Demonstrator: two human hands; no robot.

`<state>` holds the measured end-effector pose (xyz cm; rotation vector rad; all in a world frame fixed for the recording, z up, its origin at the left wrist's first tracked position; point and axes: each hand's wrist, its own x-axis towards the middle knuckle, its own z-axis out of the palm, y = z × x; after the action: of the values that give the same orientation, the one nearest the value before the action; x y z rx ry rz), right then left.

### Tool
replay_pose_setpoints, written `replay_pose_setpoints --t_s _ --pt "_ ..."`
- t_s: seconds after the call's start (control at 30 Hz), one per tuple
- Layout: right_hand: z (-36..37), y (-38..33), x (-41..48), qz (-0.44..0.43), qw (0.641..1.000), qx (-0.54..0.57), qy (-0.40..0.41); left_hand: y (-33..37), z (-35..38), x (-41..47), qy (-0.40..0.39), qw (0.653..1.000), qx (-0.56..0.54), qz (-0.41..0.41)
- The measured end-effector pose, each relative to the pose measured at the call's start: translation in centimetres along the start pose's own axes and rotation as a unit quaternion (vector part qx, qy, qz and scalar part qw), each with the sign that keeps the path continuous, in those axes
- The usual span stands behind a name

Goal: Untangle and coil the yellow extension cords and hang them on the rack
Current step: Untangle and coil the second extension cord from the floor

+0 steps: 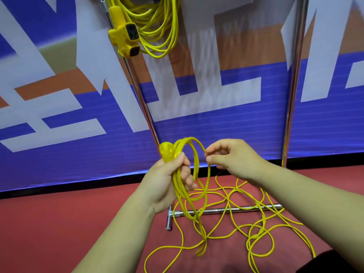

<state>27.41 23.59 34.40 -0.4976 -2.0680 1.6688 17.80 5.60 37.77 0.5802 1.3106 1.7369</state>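
Note:
My left hand (169,180) grips a small bundle of yellow cord loops (189,196) together with the cord's yellow plug end (167,151), which sticks up above my fist. My right hand (230,154) pinches the top of the newest loop just right of the bundle. The rest of this yellow extension cord (258,219) lies tangled in loose curves on the red floor below. A second yellow cord, coiled (157,26), hangs from the top of the metal rack with its yellow socket block (126,34) dangling at its left.
The chrome rack has two uprights (293,95) and a low base bar (226,209) that the loose cord crosses. Behind it stands a blue, white and orange banner wall (59,95). Red floor (59,223) spreads to the left. A dark shape sits at the bottom right corner.

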Motion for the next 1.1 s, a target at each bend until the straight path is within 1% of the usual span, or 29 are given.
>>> replay_pose_setpoints --t_s 0.1,0.23,0.33,0.43,0.53,0.7,0.77,0.8,0.87,0.93,1.0,1.07,1.1 --pt "0.5 0.7 -0.6 0.009 1.000 0.004 -0.029 1.5 -1.2 0.2 0.043 0.994 -0.083 0.059" --pt "2.7 2.1 -1.7 0.031 0.989 0.005 -0.147 3.1 -3.0 0.0 0.069 0.974 -0.183 0.111" --pt "4.8 2.9 -2.4 0.046 0.978 -0.025 -0.200 3.8 -3.8 -0.4 0.073 0.966 -0.212 0.130" --pt "6.7 3.5 -2.7 0.030 0.966 -0.083 -0.243 4.0 -4.3 -0.7 0.071 0.961 -0.232 0.135" --pt "7.8 4.5 -2.8 0.049 0.946 -0.100 -0.305 4.5 -5.1 -1.2 0.064 0.954 -0.254 0.147" --pt "7.0 6.0 -2.5 0.088 0.927 -0.104 -0.350 5.4 -8.1 -2.2 0.079 0.933 -0.305 0.174" --pt "6.4 5.8 -2.4 0.113 0.932 -0.080 -0.336 5.5 -9.4 -2.5 0.100 0.927 -0.314 0.177" --pt "6.1 5.6 -2.2 0.128 0.940 -0.054 -0.313 5.5 -9.9 -2.7 0.113 0.927 -0.310 0.177" --pt "5.7 5.0 -1.8 0.143 0.960 -0.019 -0.241 5.3 -10.5 -2.9 0.134 0.935 -0.277 0.176" --pt "5.4 4.0 -1.4 0.154 0.974 -0.012 -0.166 4.9 -10.5 -3.1 0.144 0.952 -0.204 0.176" --pt "5.1 2.8 -0.9 0.169 0.979 0.023 -0.109 4.3 -9.8 -3.0 0.142 0.969 -0.099 0.175" --pt "4.9 1.2 -0.8 0.163 0.980 0.078 -0.078 3.5 -8.7 -2.8 0.143 0.976 0.013 0.164" --pt "4.8 0.4 -0.9 0.145 0.982 0.096 -0.071 3.0 -8.1 -2.6 0.144 0.975 0.062 0.158"
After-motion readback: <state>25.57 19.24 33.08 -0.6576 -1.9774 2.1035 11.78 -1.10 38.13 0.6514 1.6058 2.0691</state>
